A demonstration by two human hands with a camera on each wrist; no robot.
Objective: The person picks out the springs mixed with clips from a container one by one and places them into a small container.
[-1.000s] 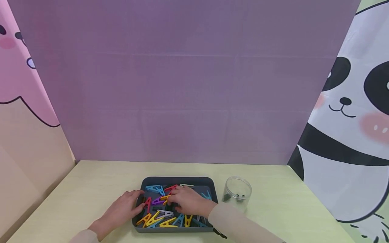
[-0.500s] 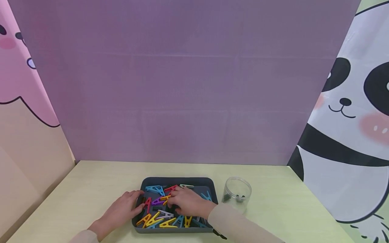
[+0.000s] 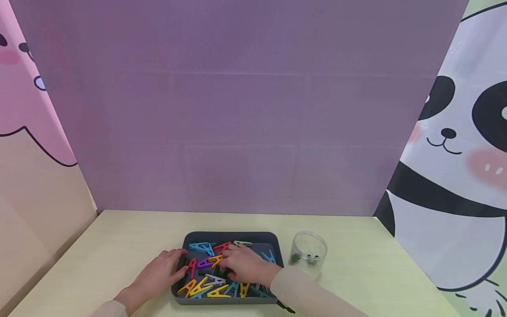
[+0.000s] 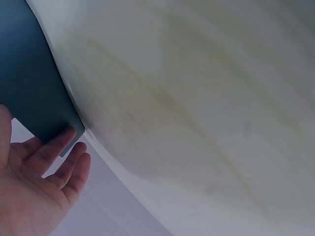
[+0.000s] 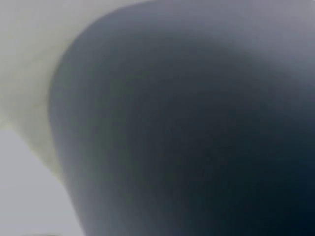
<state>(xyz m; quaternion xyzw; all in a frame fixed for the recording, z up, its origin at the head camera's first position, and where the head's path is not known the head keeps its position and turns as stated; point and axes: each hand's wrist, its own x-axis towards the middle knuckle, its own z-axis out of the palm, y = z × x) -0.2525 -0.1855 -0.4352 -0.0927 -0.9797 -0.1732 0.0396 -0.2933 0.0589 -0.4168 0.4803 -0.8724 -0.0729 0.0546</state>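
A dark grey tray (image 3: 225,301) holds several coloured plastic clothespins, among them a purple clothespin (image 3: 204,263), a yellow clothespin (image 3: 218,292) and a red clothespin (image 3: 192,267). My left hand (image 3: 161,269) rests on the tray's left rim. In the left wrist view, loosely extended fingers (image 4: 56,147) touch the tray's outer wall. Over the middle of the tray, my right hand (image 3: 247,264) reaches down with its fingertips beside an orange clothespin (image 3: 216,259). Whatever lies under that hand is hidden. The right wrist view shows a blurred dark surface and no hand.
Right of the tray stands a clear round jar (image 3: 309,253) with small dark pieces inside. Dark ridged pieces (image 3: 205,272) lie among the clothespins. A small dark object (image 3: 286,307) shows by the right sleeve. A purple backdrop (image 3: 241,110) rises behind the pale table (image 3: 348,251).
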